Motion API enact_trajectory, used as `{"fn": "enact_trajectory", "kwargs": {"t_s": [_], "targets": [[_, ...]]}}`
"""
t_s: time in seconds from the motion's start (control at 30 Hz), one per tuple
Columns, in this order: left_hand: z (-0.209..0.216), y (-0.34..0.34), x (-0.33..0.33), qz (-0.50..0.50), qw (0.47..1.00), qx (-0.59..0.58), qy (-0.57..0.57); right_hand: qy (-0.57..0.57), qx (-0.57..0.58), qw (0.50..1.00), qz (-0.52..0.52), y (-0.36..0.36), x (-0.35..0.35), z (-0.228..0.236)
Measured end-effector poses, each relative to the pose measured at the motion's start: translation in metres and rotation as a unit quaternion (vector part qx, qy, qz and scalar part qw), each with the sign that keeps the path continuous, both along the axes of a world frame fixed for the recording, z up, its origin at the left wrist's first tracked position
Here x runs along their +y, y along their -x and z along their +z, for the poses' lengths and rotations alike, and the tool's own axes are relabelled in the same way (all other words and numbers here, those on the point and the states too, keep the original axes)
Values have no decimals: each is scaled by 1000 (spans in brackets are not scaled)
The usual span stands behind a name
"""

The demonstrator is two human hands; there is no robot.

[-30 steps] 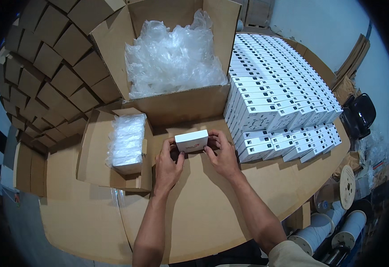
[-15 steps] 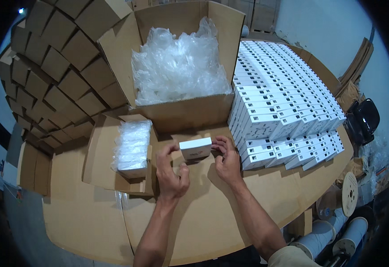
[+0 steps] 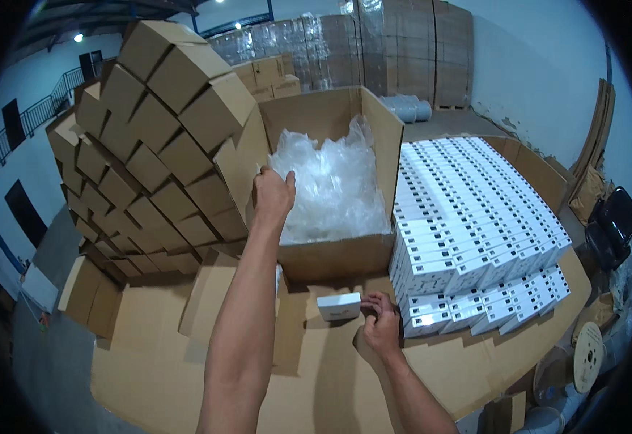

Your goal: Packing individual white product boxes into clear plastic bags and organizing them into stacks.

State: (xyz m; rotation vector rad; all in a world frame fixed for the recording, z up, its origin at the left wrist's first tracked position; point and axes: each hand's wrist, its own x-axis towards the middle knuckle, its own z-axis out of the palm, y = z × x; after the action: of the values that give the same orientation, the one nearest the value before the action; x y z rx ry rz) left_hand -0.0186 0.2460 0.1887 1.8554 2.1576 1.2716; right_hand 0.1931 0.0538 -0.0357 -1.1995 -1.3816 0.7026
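Observation:
My left hand (image 3: 274, 192) is raised at the left side of a large open carton (image 3: 334, 257) heaped with clear plastic bags (image 3: 330, 188). Its thumb and forefinger are apart, with the bags just beyond them; the other fingers are partly hidden. Lower down, my right hand (image 3: 382, 324) has its fingers on the right end of a small flat white box (image 3: 339, 307), which stands on its long edge over the cardboard-covered table. To its right are stacked rows of similar white boxes (image 3: 475, 231). My left forearm covers most of a smaller open carton (image 3: 287, 340).
Brown cartons (image 3: 149, 159) are piled high at the left. An open empty-looking carton (image 3: 88, 296) sits at the table's left edge. Spools (image 3: 588, 357) and a black chair (image 3: 611, 224) stand beyond the right edge. Wrapped pallets (image 3: 410, 50) line the back.
My left hand has left the white box and gone up to the large carton. My right hand stays at the box, now touching its end. The view has tilted upward.

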Motion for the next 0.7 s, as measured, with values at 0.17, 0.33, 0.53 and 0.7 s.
{"fn": "enact_trajectory", "kwargs": {"t_s": [0.17, 0.33, 0.53, 0.7], "targets": [[-14, 38, 52, 25, 998, 57, 18, -16, 12, 1000, 15, 8, -1, -3], [5, 36, 59, -29, 998, 38, 44, -8, 24, 1000, 9, 3, 3, -6], [9, 30, 48, -21, 999, 39, -15, -3, 45, 999, 12, 5, 3, -2], [6, 36, 52, -58, 998, -9, -23, -1, 41, 999, 4, 4, 4, -7]]}}
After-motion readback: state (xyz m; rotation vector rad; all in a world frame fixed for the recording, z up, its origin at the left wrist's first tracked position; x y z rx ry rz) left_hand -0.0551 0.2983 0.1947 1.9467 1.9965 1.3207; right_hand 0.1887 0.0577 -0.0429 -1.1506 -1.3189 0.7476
